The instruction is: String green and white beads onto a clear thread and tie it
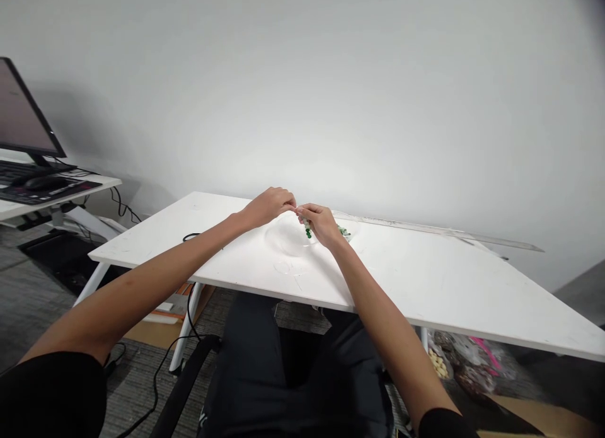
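Above the white table [406, 274] my hands meet, fingertips almost touching. My left hand [273, 203] is closed in a pinch; whatever is between its fingers is too small to make out. My right hand [321, 222] is closed too, pinching a short string of beads [307, 229]. Pale beads show near the fingers and dark green ones at the hanging end. Behind my right wrist, more green beads [343, 231] lie in what looks like a clear dish, partly hidden. Under my hands there is a clear, round plastic piece [290, 236], with thin clear thread [286, 269] nearer the table's front edge.
A long clear strip [454, 232] runs along the table's back right, against the wall. To the left, another desk carries a monitor [26, 110] and a mouse [42, 182]. A black cable [154, 387] trails on the floor. Plastic bags [472, 356] sit below right.
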The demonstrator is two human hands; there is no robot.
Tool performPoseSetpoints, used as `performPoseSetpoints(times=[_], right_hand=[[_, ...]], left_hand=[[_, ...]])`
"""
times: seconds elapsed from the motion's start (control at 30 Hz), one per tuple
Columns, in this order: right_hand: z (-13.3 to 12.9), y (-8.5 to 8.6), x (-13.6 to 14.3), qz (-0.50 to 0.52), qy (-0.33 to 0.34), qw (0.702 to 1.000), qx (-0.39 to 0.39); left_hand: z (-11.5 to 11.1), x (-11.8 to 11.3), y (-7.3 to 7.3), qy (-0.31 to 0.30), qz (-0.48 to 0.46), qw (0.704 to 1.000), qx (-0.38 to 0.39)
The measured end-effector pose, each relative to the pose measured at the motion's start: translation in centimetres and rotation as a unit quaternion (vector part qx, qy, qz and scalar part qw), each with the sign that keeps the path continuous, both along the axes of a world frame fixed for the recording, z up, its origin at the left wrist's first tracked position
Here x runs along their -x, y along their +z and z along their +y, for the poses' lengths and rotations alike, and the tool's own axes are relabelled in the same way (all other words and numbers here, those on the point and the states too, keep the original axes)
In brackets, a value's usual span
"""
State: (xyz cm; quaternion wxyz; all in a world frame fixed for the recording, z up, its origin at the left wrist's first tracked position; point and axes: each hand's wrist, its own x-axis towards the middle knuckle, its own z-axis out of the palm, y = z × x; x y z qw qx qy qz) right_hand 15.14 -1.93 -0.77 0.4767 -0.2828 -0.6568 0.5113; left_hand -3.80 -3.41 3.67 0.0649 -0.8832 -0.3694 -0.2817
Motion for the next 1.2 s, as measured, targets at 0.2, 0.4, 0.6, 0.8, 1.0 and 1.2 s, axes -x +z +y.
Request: performPoseSetpoints(times=[0.2, 0.4, 0.6, 0.8, 1.0, 1.2], right_hand=[[0.3, -0.3, 0.3, 0.009, -0.006, 1.000, 0.006], [0.0, -0.2, 0.5, -0.003, 0.016, 1.000, 0.003], [-0.5, 0.3, 0.4, -0.011, 0.042, 0.999, 0.006], [-0.6, 0.5, 0.4, 0.067, 0.096, 0.991, 0.070], [0.2, 0.0, 0.7, 0.141, 0.030, 0.987, 0.075], [0.1, 0.2, 0.3, 0.004, -0.083, 0.993, -0.087]], left_hand=[[0.5, 0.8, -0.4, 0.016, 0.003, 0.999, -0.050], [0.9, 1.7, 0.4, 0.043, -0.036, 0.997, -0.059], [1.7, 2.8, 0.6, 0.066, -0.105, 0.992, -0.035], [1.8, 2.1, -1.4, 0.079, -0.151, 0.984, 0.047], [-1.3, -0.8, -2.5, 0.012, -0.115, 0.990, 0.076], [-2.1, -1.1, -0.3, 0.019, -0.114, 0.993, 0.026]])
